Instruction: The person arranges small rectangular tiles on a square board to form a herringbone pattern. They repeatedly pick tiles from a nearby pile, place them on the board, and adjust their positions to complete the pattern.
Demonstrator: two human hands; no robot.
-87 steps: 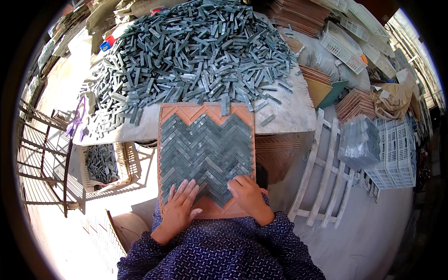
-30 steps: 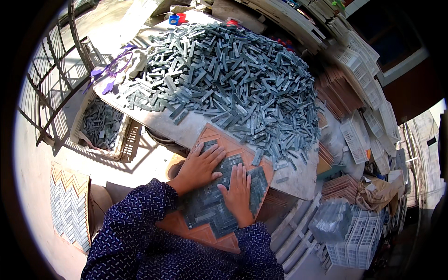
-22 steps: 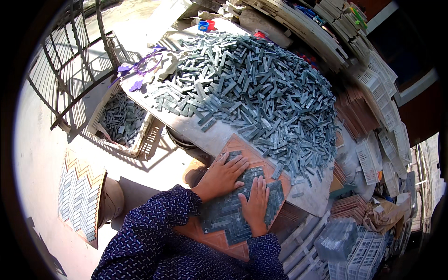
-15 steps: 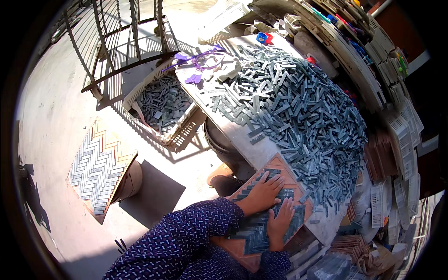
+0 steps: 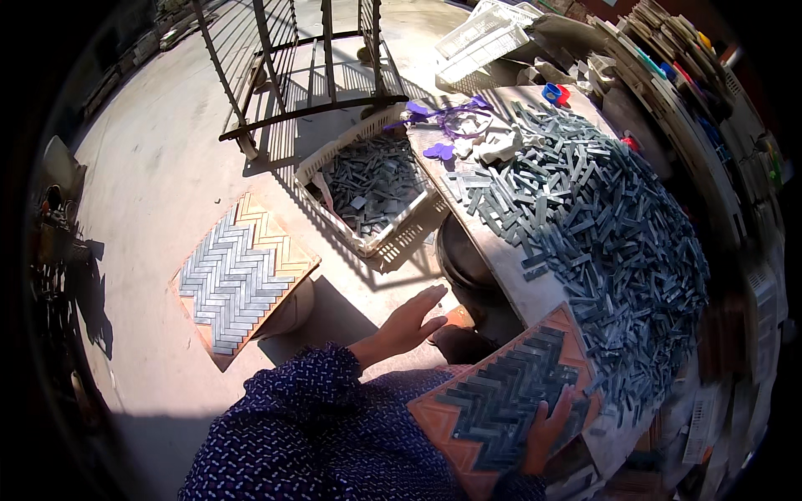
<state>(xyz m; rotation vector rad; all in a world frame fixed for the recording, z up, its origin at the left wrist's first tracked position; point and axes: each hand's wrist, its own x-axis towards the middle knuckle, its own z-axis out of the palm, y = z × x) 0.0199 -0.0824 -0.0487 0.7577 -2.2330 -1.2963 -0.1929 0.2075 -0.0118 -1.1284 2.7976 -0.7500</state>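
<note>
In front of me, an orange-brown tray (image 5: pixel 443 409) carries dark grey stone strips (image 5: pixel 501 392) set in a herringbone pattern. My right hand (image 5: pixel 547 430) rests on the strips near the tray's right side, fingers stretched out. Lifted off to the left of the tray, my left hand (image 5: pixel 407 324) hangs in the air with fingers extended and nothing in it. Beyond the tray, a large heap of loose grey stone strips (image 5: pixel 610 225) covers much of the table (image 5: pixel 535 292). Further left, a second herringbone panel (image 5: pixel 238 271) in lighter grey lies on a round support.
A white plastic crate (image 5: pixel 368 246) of stone pieces stands on the floor by a dark bucket (image 5: pixel 459 255). Behind it is a metal rack (image 5: pixel 313 108). A purple headband (image 5: pixel 455 121), a blue ring (image 5: pixel 551 93) and a red ring (image 5: pixel 564 96) lie on the table's far end.
My left hand has left the dark strips and moved left into the air. My right hand stays on the panel. The whole view has turned left.
</note>
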